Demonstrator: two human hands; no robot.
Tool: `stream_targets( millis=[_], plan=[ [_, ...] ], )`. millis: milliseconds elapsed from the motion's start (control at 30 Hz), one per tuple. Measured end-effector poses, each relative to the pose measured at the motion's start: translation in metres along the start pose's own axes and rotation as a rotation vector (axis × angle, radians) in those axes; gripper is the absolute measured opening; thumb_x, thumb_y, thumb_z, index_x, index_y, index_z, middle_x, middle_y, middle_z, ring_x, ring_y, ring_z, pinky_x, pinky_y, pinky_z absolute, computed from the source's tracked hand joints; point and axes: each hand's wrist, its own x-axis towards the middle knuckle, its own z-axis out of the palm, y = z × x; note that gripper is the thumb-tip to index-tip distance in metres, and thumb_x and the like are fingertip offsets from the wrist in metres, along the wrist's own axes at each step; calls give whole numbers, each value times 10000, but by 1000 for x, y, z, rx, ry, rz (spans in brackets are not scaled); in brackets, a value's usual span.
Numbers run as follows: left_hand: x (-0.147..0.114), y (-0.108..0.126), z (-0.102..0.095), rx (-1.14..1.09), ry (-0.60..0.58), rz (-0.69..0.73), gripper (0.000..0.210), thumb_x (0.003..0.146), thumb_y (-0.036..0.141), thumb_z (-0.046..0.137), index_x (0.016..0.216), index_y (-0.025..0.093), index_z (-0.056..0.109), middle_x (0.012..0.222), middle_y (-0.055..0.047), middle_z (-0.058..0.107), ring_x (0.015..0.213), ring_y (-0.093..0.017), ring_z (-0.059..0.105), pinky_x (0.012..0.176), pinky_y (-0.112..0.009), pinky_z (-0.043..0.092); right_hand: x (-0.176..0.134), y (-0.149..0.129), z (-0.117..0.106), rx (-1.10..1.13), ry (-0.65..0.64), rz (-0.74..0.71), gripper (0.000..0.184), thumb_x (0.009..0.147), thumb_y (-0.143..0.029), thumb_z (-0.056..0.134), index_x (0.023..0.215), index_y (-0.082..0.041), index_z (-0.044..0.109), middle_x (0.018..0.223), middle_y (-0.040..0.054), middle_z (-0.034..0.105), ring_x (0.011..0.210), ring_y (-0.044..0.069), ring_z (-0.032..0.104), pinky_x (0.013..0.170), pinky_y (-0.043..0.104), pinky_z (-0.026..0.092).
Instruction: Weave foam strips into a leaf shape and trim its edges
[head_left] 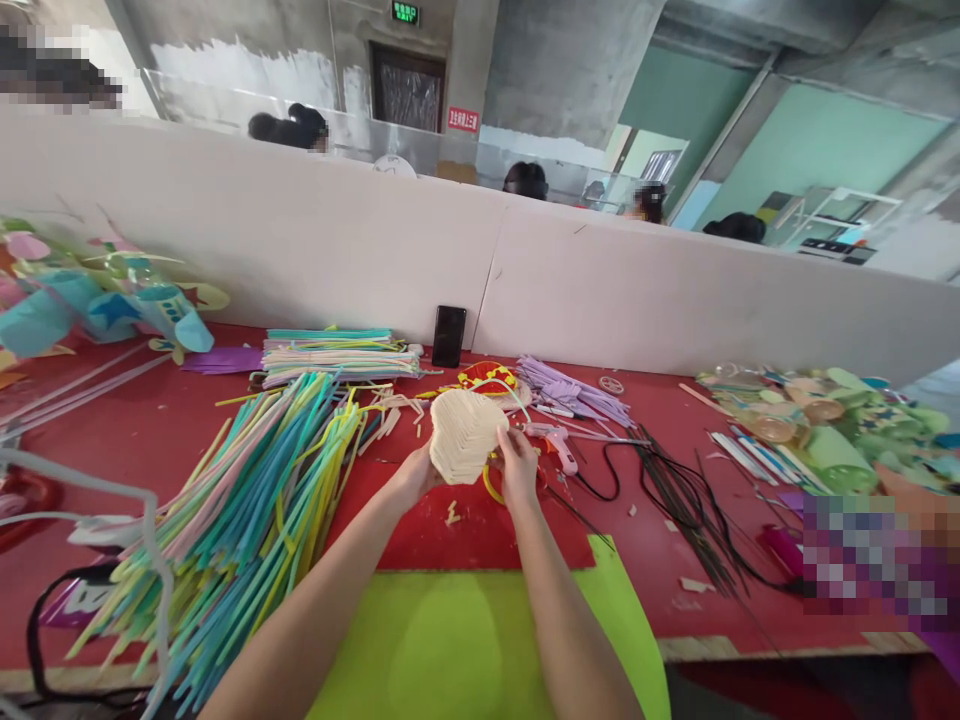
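Observation:
Above a red work mat (450, 540), both of my hands hold a cream, heart-like craft piece (466, 435) with V-shaped ridges, which looks built from pipe cleaners. My left hand (420, 475) is closed on its lower left edge. On the right edge, my right hand (519, 465) pinches it between thumb and fingers. A pale green strand (504, 384) arcs behind the piece. Partly hidden behind my right hand is a yellow ring-shaped handle (491, 488). To the right lies a pink glue gun (559, 447). Small cream scraps (453, 515) lie on the mat.
Many coloured pipe cleaners (255, 530) spread on the left, with more bundles (337, 355) behind and purple ones (574, 390) at right. A black phone (448, 336) leans on the white partition (360, 240). Dark stems (682, 510) and a cable (619, 480) lie right.

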Motion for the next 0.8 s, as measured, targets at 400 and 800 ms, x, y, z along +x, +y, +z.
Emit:
stream_targets(
  millis=[400,800],
  plan=[
    [0,3,-3,156,81,265,471,592,443,853,909,118,729,856,-80,738,726,-176,651,661,-263,511,9,2,-15,-101,-80,-21,505,755,-591,654,1074,-201,666,877,45,731,662,184,663,545,287,551],
    [6,-4,-2,65,89,285,599,708,675,664,968,137,700,865,-99,725,693,-172,652,618,-272,510,3,3,-10,-130,-271,-39,431,741,-502,715,1044,-197,682,1061,55,736,1025,269,666,829,356,554]
  ],
)
